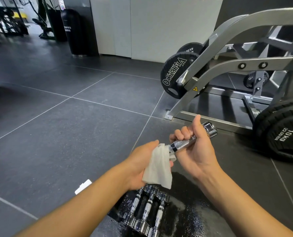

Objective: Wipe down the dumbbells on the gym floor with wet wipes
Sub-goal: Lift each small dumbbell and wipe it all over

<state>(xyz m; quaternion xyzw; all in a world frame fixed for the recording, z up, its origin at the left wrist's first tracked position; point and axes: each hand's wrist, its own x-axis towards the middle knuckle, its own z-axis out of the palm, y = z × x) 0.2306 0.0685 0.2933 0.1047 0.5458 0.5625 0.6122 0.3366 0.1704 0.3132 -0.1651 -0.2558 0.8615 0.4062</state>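
The right hand (195,151) has a tight grip round the knurled handle of a chrome dumbbell (183,143), thumb raised. The dumbbell is held above the floor (73,134), its free head pointing to 2 o'clock. The left hand (140,161) folds a white wet wipe (159,166) round the head at 8 o'clock, fingers curled. Three more dumbbells (147,207) lie on the floor at 6 o'clock.

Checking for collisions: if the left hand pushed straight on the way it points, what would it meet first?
Likely the dumbbell, whose near end the wipe in the left hand wraps; the right hand gripping the handle lies just beyond.
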